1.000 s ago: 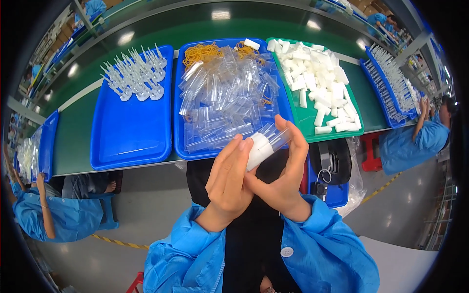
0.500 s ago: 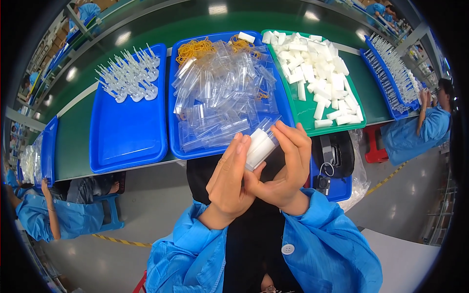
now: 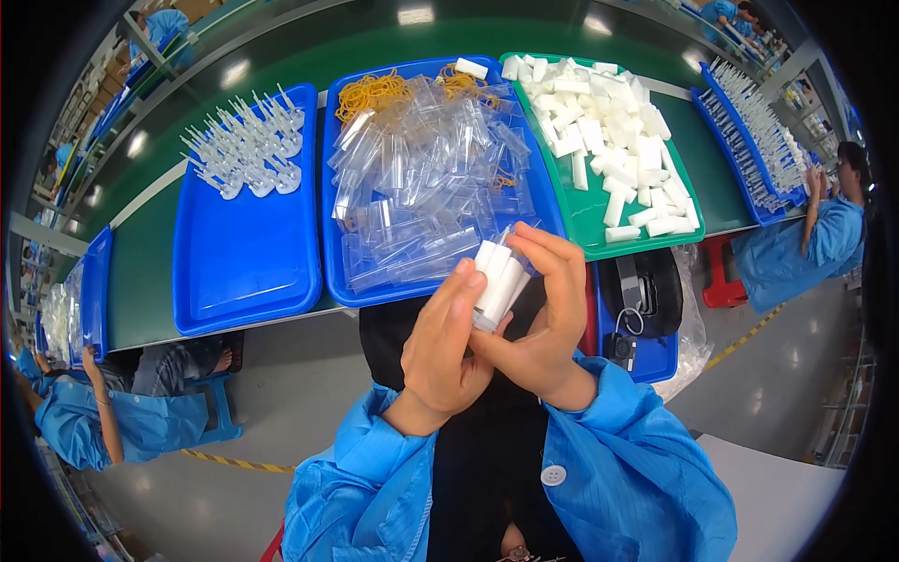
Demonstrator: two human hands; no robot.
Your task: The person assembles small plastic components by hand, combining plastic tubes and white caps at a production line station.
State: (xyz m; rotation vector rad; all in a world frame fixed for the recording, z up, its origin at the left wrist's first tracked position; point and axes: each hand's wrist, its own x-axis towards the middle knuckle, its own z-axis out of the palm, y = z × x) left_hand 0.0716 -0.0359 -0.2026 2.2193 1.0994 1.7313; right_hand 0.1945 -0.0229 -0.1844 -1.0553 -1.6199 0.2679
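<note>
White foam blocks [image 3: 499, 286] sit side by side between my hands, with clear plastic film around or against them. My left hand [image 3: 438, 351] presses its fingers along their left side. From the right, my right hand [image 3: 548, 342] grips the bundle, its index finger bent over the upper end and its thumb near the lower end. Exactly how the film lies round the blocks is partly hidden by fingers. Just beyond my hands, a blue tray [image 3: 334, 272] holds a heap of clear plastic sleeves [image 3: 426, 178] and yellow rubber bands [image 3: 373, 94].
At right, a green tray [image 3: 585, 220] holds many white blocks [image 3: 613, 140]. A blue tray [image 3: 245, 272] on the left carries white pronged parts [image 3: 248, 150]. Below the green tray is a blue bin [image 3: 655, 361] with a black device. Co-workers sit at both sides.
The blocks have turned slightly more upright in my hands. My right fingers have shifted left and bent over their upper end. Both hands stay in about the same place.
</note>
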